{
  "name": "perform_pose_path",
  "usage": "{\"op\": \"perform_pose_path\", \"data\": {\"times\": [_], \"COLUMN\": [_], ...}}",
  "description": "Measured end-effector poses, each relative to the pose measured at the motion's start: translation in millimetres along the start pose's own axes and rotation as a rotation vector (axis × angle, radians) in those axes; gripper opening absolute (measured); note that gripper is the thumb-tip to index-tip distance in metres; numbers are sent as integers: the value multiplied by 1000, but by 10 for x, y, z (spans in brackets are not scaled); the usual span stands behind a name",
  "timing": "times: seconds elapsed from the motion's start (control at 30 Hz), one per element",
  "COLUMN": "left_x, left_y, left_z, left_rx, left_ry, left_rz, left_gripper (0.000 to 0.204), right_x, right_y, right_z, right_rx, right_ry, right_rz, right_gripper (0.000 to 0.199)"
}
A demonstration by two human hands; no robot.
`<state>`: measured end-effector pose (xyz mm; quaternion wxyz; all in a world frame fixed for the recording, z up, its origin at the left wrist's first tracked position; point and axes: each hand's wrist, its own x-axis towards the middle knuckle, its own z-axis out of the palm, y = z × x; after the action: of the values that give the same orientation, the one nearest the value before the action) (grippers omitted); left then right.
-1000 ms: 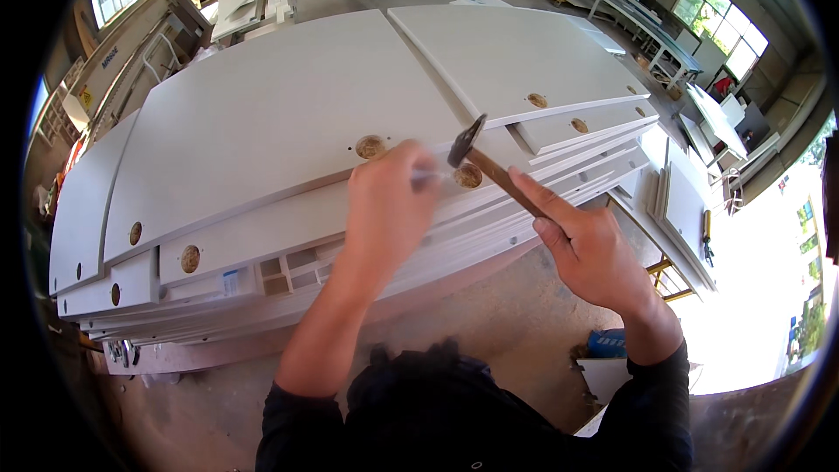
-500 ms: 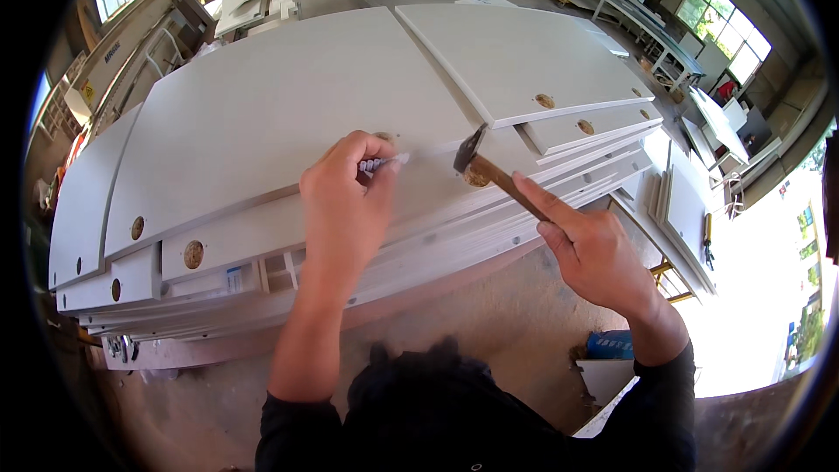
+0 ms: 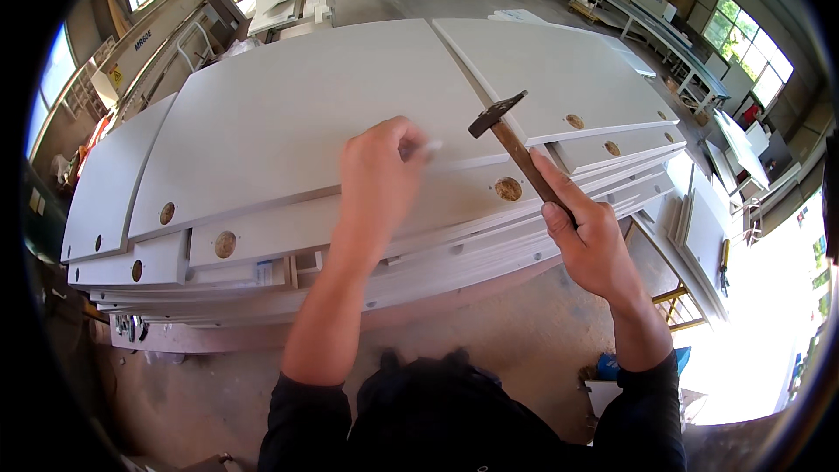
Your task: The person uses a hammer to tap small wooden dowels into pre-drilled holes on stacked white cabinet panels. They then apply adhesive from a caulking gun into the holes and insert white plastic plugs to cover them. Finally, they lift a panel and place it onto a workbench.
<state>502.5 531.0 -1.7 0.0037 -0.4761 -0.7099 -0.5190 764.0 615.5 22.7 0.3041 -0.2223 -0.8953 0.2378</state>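
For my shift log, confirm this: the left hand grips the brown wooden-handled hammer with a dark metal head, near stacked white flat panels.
Wrong hand: the head view shows the right hand, not the left hand, gripping the brown wooden-handled hammer, near the stacked white flat panels.

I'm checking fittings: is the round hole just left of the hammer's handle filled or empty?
Empty: the round hole shows its bare, speckled brown bottom, no fitting inside.

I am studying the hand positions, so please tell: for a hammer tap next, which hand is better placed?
Probably the right hand: it grips the hammer by its handle, the head over the white boards. The left hand, blurred, seems to pinch a small pale piece, so looks less free.
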Motion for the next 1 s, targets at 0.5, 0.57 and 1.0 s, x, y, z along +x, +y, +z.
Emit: {"op": "perform_pose_path", "data": {"times": [0.5, 0.57, 1.0], "left_x": [7, 11, -1], "left_y": [-76, -44, -114], "left_z": [47, 15, 64], "left_rx": [28, 23, -8], "left_ry": [35, 28, 89], "left_rz": [20, -22, 59], "left_gripper": [9, 11, 15], "right_x": [356, 409, 382], "right_y": [-67, -314, -362], "right_z": [-10, -99, 52], "right_rx": [-44, 56, -218], "right_ry": [-131, -84, -208], "right_rz": [29, 206, 130], "right_gripper": [53, 54, 56]}}
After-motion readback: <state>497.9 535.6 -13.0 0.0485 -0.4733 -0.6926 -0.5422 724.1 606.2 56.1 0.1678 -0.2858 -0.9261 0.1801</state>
